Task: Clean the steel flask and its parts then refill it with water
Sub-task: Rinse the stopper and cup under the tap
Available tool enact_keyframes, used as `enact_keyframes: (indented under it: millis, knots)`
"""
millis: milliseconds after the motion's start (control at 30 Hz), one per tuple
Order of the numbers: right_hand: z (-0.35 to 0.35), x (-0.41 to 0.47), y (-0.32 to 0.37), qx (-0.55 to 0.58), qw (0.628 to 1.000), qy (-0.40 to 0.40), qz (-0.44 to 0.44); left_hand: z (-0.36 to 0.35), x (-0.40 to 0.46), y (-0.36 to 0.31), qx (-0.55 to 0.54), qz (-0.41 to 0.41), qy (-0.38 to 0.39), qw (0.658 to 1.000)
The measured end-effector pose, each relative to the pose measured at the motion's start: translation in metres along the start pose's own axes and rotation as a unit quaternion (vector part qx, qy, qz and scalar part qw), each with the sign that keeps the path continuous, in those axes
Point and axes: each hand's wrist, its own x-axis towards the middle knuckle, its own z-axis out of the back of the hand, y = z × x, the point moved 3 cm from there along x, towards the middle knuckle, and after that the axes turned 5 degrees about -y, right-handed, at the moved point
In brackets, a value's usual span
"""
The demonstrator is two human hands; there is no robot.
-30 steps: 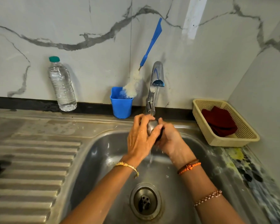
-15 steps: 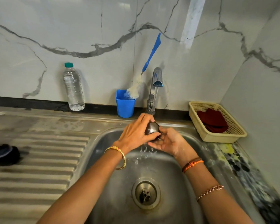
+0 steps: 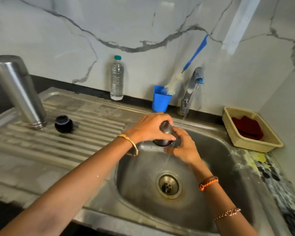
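Over the sink basin's point(image 3: 220, 150) left rim, the left hand point(image 3: 148, 128) curls its fingers point(image 3: 165, 120) round the steel flask cup point(image 3: 164, 135); the right hand point(image 3: 186, 147) cradles it underneath, fingers loosely curled. The flask body point(image 3: 19, 92) stands inverted at the drainboard's far-left corner.

I see both hands over the sink point(image 3: 228, 150): my left hand point(image 3: 150, 127) grips the steel cup point(image 3: 164, 133) from above, my right hand point(image 3: 184, 147) just right of it. The flask point(image 3: 18, 92) and stopper point(image 3: 63, 124) stand on the drainboard point(image 3: 92, 133) far left. The basket point(image 3: 250, 132) sits right.
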Motion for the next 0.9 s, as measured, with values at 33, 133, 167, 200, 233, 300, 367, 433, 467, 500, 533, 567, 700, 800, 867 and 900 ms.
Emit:
enact_keyframes:
  millis: [33,133,167,200,233,300,367,433,467,500,533,567,700,800,867,900]
  knots:
    - [-0.005,0.0,0.008,-0.017,1.0,-0.012,0.019,0.009,-0.008,0.005,-0.018,0.015,-0.024,0.999]
    - [-0.029,0.001,0.03,-0.059,0.996,-0.032,0.056,0.032,-0.031,0.021,-0.031,0.064,-0.083,0.994]
    - [-0.039,0.003,0.034,-0.054,0.997,-0.038,0.051,0.038,-0.037,0.027,-0.032,0.073,-0.097,0.992]
    - [-0.052,0.004,0.04,-0.044,0.997,-0.04,0.042,0.045,-0.044,0.035,-0.032,0.078,-0.105,0.991]
    - [-0.064,0.006,0.045,-0.034,0.998,-0.039,0.038,0.049,-0.051,0.045,-0.033,0.082,-0.106,0.99]
    - [-0.092,0.01,0.059,-0.028,0.999,-0.031,0.034,0.06,-0.066,0.071,-0.047,0.087,-0.101,0.99]
    - [-0.121,0.017,0.071,-0.029,0.999,-0.011,0.025,0.069,-0.082,0.102,-0.094,0.107,-0.101,0.985]
    - [-0.149,0.026,0.082,-0.03,0.999,0.005,0.011,0.08,-0.097,0.134,-0.13,0.142,-0.103,0.976]
    - [-0.162,0.029,0.088,-0.034,0.999,0.012,0.008,0.084,-0.103,0.148,-0.136,0.158,-0.106,0.972]
    - [-0.173,0.032,0.092,-0.041,0.999,0.02,0.006,0.088,-0.107,0.16,-0.142,0.172,-0.109,0.969]
    - [-0.185,0.035,0.097,-0.048,0.998,0.029,0.0,0.091,-0.111,0.172,-0.15,0.181,-0.111,0.965]
    - [-0.195,0.038,0.101,-0.053,0.998,0.033,-0.001,0.093,-0.114,0.181,-0.161,0.187,-0.113,0.962]
    - [-0.221,0.046,0.109,-0.079,0.997,0.015,0.005,0.094,-0.124,0.21,-0.174,0.207,-0.129,0.954]
    - [-0.231,0.049,0.11,-0.089,0.996,0.006,-0.008,0.091,-0.123,0.22,-0.155,0.209,-0.126,0.957]
    - [-0.232,0.051,0.109,-0.086,0.996,0.002,-0.018,0.09,-0.119,0.221,-0.14,0.197,-0.117,0.963]
    - [-0.232,0.052,0.108,-0.089,0.996,0.003,-0.019,0.09,-0.117,0.221,-0.128,0.189,-0.11,0.967]
